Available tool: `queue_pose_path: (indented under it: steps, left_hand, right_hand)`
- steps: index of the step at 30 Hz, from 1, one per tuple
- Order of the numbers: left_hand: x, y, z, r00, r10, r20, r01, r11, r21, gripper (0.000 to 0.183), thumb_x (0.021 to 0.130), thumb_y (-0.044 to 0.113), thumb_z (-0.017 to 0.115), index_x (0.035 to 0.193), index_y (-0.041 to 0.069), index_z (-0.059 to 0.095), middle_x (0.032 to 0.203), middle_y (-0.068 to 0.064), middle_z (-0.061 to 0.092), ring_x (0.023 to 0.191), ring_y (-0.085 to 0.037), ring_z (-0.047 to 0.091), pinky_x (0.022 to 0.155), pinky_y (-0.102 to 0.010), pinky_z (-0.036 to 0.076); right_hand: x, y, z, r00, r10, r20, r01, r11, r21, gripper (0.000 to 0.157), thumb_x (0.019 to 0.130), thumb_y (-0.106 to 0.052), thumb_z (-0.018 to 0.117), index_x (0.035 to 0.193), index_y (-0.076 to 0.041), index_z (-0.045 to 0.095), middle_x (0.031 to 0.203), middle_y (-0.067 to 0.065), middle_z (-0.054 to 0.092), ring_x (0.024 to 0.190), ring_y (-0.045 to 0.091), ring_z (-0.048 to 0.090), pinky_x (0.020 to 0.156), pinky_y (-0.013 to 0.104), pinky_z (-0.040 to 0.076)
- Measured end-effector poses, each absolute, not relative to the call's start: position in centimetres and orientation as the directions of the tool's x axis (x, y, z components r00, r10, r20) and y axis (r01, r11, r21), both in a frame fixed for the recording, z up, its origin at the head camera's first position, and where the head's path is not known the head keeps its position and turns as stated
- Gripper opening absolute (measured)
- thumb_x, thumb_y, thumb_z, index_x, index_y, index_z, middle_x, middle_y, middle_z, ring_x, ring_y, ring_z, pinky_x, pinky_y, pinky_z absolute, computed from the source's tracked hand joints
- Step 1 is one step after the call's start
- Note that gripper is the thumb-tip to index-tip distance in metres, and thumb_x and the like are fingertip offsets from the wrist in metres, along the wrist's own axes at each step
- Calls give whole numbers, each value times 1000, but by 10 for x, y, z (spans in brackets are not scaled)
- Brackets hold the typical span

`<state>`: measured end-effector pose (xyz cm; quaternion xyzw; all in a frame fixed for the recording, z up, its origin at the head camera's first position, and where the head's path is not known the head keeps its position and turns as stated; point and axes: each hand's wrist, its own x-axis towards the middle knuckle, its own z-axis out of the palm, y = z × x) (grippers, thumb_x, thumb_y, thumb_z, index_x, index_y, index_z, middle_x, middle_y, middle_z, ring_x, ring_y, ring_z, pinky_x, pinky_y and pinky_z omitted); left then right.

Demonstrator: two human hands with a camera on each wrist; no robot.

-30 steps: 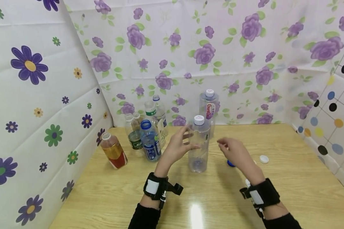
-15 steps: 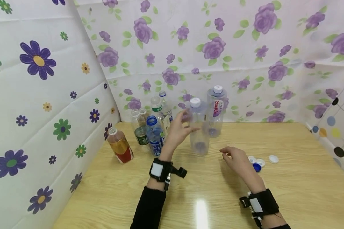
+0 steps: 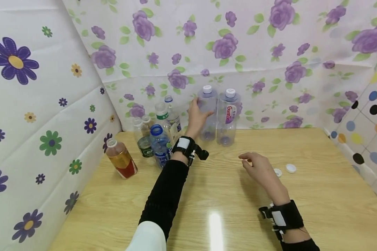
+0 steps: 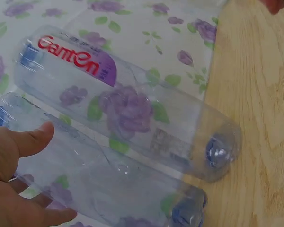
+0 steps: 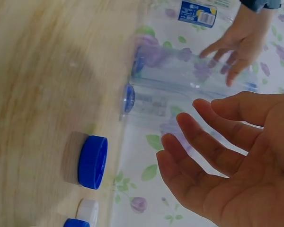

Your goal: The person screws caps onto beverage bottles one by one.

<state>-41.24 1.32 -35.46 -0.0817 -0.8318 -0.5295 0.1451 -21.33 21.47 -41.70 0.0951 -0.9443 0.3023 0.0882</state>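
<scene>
My left hand point(image 3: 201, 109) reaches to the back of the wooden table point(image 3: 226, 195) and grips a clear empty bottle point(image 3: 208, 115) with a white cap. The bottle stands upright, close against a second clear bottle point(image 3: 227, 116) that bears a purple label. In the left wrist view my thumb point(image 4: 31, 139) lies over the held bottle point(image 4: 99, 184), with the labelled bottle point(image 4: 132, 109) beside it. My right hand point(image 3: 254, 164) hovers open over the table and holds nothing; its fingers point(image 5: 203, 146) are relaxed. A blue cap point(image 5: 92, 162) lies near it.
Several bottles cluster at the back left: a blue-rimmed one point(image 3: 158, 146), a green-labelled one point(image 3: 144, 146) and one with amber drink point(image 3: 120, 162). Two white caps point(image 3: 278, 172) point(image 3: 290, 168) lie right of my right hand. Floral sheets wall in the left and back.
My left hand carried the clear bottle from the middle of the table to the back, beside the labelled bottle. My right hand stayed near the caps.
</scene>
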Motion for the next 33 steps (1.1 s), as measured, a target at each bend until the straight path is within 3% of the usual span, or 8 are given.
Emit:
queue_pose_path:
  steps: [11,17,21,25,29,33]
  left_hand:
    - [-413,30,-362,-957,-5,290,262,418,870,88,81,19,88,148,3,33,147,-18,40,135,-31,45,113,-38,41]
    - [-404,34,-355,-956,76,283,285,466,838,103,81,21,88,157,3,20,154,-23,32,141,-36,40,115,-43,39]
    - [-376,12,-349,-942,112,316,327,512,794,111,83,18,87,161,3,9,160,-26,20,145,-40,33,117,-46,37]
    - [-321,-25,-337,-870,129,475,470,504,725,96,87,8,80,159,2,17,156,-24,28,140,-37,40,115,-44,40]
    - [-268,-67,-323,-734,107,670,617,517,593,80,90,-1,74,155,-1,27,150,-22,37,135,-33,42,113,-43,40]
    - [-243,-114,-313,-627,-28,778,606,610,511,71,90,-4,71,150,-4,34,147,-23,41,136,-33,41,116,-43,37]
  right_hand:
    - [-213,213,-417,-969,-150,196,-236,794,-560,26,102,-9,59,124,0,70,120,25,67,104,42,66,87,54,56]
    - [-212,217,-416,-975,-136,177,-214,793,-571,27,103,-10,58,126,-1,69,122,24,66,106,43,65,88,53,56]
    - [-212,215,-418,-975,-147,167,-218,787,-578,26,103,-10,58,125,0,69,121,24,67,107,44,65,88,54,56]
    - [-209,215,-419,-975,-156,157,-219,784,-580,27,103,-10,57,126,-1,69,125,24,65,109,44,64,88,54,56]
    - [-207,217,-415,-977,-158,141,-211,792,-573,28,104,-11,57,128,-2,68,128,25,64,110,45,63,87,54,56]
    - [-208,218,-409,-975,-167,145,-220,802,-555,28,104,-11,57,129,-2,67,128,26,64,110,46,64,87,55,55]
